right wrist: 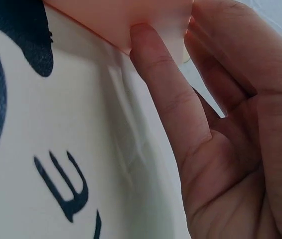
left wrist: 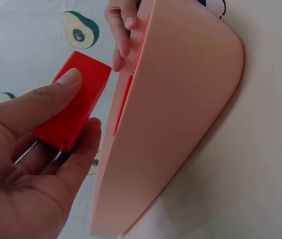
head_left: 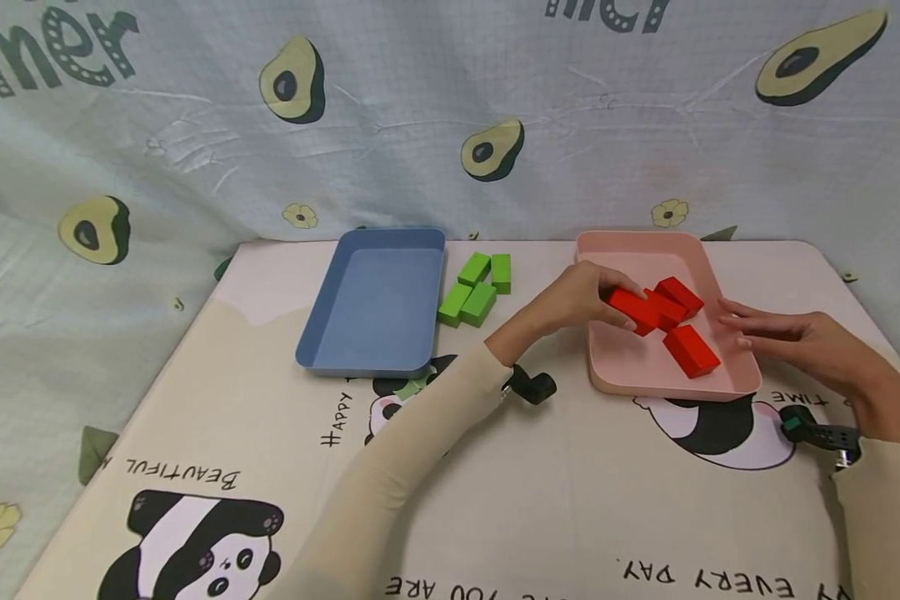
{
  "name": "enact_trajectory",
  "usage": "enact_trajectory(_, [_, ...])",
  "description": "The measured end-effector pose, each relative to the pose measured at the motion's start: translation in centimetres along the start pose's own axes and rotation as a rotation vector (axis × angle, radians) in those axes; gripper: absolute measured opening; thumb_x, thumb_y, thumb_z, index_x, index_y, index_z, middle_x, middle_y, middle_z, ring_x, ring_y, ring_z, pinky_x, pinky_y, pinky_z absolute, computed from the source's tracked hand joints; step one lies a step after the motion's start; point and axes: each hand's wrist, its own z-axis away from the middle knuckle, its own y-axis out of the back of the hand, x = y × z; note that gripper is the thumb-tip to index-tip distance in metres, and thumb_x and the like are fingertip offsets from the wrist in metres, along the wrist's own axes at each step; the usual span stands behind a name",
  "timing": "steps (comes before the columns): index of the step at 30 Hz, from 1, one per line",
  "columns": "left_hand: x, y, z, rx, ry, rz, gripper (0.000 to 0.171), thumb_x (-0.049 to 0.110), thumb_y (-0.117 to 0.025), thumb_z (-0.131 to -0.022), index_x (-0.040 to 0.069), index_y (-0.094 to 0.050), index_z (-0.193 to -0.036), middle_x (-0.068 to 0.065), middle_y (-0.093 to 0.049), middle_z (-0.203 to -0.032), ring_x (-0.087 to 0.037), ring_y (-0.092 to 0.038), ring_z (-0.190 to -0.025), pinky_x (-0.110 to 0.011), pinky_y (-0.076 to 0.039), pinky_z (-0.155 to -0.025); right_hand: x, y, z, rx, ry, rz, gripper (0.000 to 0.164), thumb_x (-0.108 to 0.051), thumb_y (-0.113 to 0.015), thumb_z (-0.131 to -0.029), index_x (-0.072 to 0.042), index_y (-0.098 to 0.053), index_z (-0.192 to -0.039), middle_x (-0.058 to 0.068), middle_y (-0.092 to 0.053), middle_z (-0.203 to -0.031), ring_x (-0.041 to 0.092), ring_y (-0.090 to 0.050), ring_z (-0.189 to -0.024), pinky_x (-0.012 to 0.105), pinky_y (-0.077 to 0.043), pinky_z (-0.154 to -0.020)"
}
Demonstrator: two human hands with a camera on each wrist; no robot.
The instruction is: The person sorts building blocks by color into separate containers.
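Observation:
My left hand (head_left: pixel 581 296) holds a red block (left wrist: pixel 73 102) between thumb and fingers, over the left part of a pink tray (head_left: pixel 622 379). Inside that tray, beyond the held block, lie more red blocks: two close together near the middle, one of them a red block (head_left: pixel 678 297), and another red block (head_left: pixel 692 351) nearer the front. At the tray's right side is my right hand (head_left: pixel 817 346). Its thumb (right wrist: pixel 153 55) lies against the outer wall and its fingers reach over the rim, gripping the side. The right fingertips are partly hidden in the right wrist view.
A blue tray (head_left: pixel 378 300) stands to the left with nothing in it. Several green blocks (head_left: pixel 479 303) lie on the table right beside it, between the two trays. The table cover (head_left: pixel 570 500) has panda prints and lettering; a curtain with avocado prints (head_left: pixel 390 125) hangs behind.

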Motion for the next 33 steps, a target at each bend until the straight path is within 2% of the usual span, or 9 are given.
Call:
enact_trajectory(4, [-0.1,0.0,-0.1,-0.006,0.014,0.004,0.037,0.012,-0.085,-0.084,0.011,-0.076,-0.120,0.001,-0.072,-0.113,-0.009,-0.059,-0.096,-0.015,-0.052,-0.077,0.1,0.2,0.0,-0.007,-0.013,0.010,0.049,-0.032,-0.067,-0.100,-0.013,-0.058,-0.144,-0.041,-0.040,-0.142,0.002,-0.034,-0.145,-0.001,-0.038,-0.083])
enact_trajectory(12, [-0.1,0.1,-0.2,-0.016,0.013,0.016,0.035,0.011,-0.084,-0.084,0.011,-0.076,-0.119,0.001,-0.072,-0.111,-0.009,-0.058,-0.097,-0.015,-0.052,-0.078,-0.1,0.2,0.2,-0.008,0.044,0.015,0.045,-0.025,-0.067,-0.100,-0.012,-0.060,-0.142,-0.041,-0.042,-0.141,-0.017,-0.037,-0.129,0.001,-0.040,-0.083])
enact_trajectory(19, [-0.1,0.3,-0.6,-0.049,0.009,0.023,0.035,0.009,-0.084,-0.084,0.010,-0.076,-0.118,0.000,-0.071,-0.114,-0.010,-0.059,-0.099,-0.014,-0.052,-0.080,-0.4,0.2,0.2,-0.016,0.016,0.078,0.049,-0.026,-0.068,-0.099,-0.014,-0.057,-0.145,-0.038,-0.038,-0.145,0.010,-0.035,-0.147,0.006,-0.041,-0.083])
enact_trajectory(22, [-0.1,0.2,-0.7,-0.056,0.020,0.036,0.035,0.008,-0.084,-0.084,0.010,-0.076,-0.118,0.000,-0.070,-0.114,-0.010,-0.059,-0.099,-0.014,-0.053,-0.080,-0.5,0.1,0.1,-0.013,-0.001,0.101,0.051,-0.028,-0.070,-0.098,-0.015,-0.056,-0.146,-0.038,-0.036,-0.146,0.019,-0.035,-0.149,0.029,-0.051,-0.096])
enact_trajectory(25, [0.0,0.0,-0.8,-0.069,0.028,0.041,0.033,0.008,-0.083,-0.085,0.010,-0.075,-0.117,-0.001,-0.069,-0.114,-0.010,-0.058,-0.100,-0.014,-0.053,-0.080,-0.5,0.2,0.1,-0.017,0.003,0.095,0.052,-0.027,-0.070,-0.098,-0.015,-0.056,-0.146,-0.036,-0.036,-0.149,0.016,-0.034,-0.149,0.055,-0.042,-0.102])
enact_trajectory(26, [0.1,0.0,-0.9,-0.075,0.031,0.044,0.033,0.008,-0.083,-0.085,0.010,-0.075,-0.117,-0.001,-0.068,-0.114,-0.010,-0.057,-0.101,-0.014,-0.053,-0.080,-0.5,0.2,0.2,-0.015,0.002,0.096,0.052,-0.027,-0.071,-0.098,-0.015,-0.056,-0.146,-0.036,-0.036,-0.148,0.012,-0.034,-0.148,0.056,-0.042,-0.102])
enact_trajectory(29, [0.2,-0.2,-1.0,-0.093,0.049,0.043,0.031,0.008,-0.081,-0.087,0.010,-0.074,-0.117,0.000,-0.067,-0.115,-0.010,-0.056,-0.102,-0.015,-0.053,-0.080,-0.5,0.2,0.2,-0.012,0.015,0.084,0.052,-0.027,-0.071,-0.097,-0.015,-0.057,-0.146,-0.036,-0.037,-0.148,0.002,-0.034,-0.145,0.031,-0.049,-0.099])
enact_trajectory(31, [0.3,-0.3,-1.1,-0.104,0.065,0.041,0.030,0.006,-0.079,-0.088,0.010,-0.074,-0.117,0.000,-0.066,-0.115,-0.009,-0.056,-0.103,-0.015,-0.053,-0.079,-0.5,0.2,0.2,-0.008,0.024,0.077,0.052,-0.026,-0.072,-0.097,-0.015,-0.057,-0.145,-0.037,-0.038,-0.147,-0.003,-0.034,-0.143,0.011,-0.043,-0.091])
enact_trajectory(33, [0.4,-0.4,-1.3,-0.116,0.076,0.035,0.029,0.005,-0.078,-0.089,0.009,-0.074,-0.118,0.000,-0.066,-0.116,-0.009,-0.055,-0.103,-0.014,-0.053,-0.079,-0.5,0.1,0.2,-0.002,0.030,0.076,0.051,-0.025,-0.072,-0.096,-0.015,-0.058,-0.145,-0.039,-0.039,-0.145,-0.007,-0.035,-0.140,0.002,-0.036,-0.082])
